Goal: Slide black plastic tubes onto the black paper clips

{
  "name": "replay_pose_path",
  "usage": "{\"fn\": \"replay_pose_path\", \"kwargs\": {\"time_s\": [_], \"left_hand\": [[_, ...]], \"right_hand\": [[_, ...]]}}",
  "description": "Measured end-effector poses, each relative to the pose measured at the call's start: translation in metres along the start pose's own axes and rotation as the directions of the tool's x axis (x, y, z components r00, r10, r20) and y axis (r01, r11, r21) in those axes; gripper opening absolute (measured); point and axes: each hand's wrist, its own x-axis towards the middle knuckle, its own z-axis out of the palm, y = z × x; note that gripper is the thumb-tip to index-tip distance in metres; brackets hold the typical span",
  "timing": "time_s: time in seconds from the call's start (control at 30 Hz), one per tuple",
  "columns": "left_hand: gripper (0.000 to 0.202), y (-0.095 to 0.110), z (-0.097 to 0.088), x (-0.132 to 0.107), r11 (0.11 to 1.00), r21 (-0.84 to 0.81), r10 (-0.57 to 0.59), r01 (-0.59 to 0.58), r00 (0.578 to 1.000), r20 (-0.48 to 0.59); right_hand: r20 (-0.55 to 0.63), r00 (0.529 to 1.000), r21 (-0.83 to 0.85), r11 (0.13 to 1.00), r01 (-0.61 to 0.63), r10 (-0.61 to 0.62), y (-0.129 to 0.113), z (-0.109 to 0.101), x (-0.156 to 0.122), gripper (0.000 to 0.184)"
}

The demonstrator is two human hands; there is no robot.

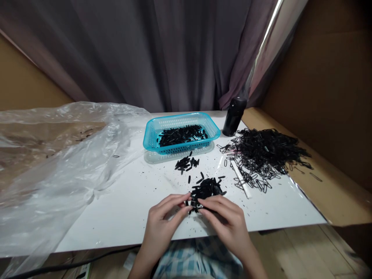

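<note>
Black pc (193,204) pinched btwn L hand (161,217) & R hand (228,217) fingertips; dark btl (233,117) surface too dim to read.

No lettering, label, brand or number can be read anywhere in this view. The black bottle (233,121) at the back of the table bears one small pale spot near its top — perhaps only a glint, too small to tell. On the floor at the lower left, the white power strip (84,270) has dark and greenish specks on its face — too small and blurred to make out as letters, figures or signs.
</note>
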Motion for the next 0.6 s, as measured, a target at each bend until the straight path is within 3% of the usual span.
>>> {"fn": "replay_pose_path", "kwargs": {"time_s": [0.6], "left_hand": [[0.014, -0.0065, 0.0021, -0.0016, 1.000, -0.015, -0.008, 0.007, 1.000, -0.030]], "right_hand": [[0.000, 0.995, -0.086, 0.991, 0.103, -0.104, 0.0032, 0.0002, 0.0004, 0.027]]}}
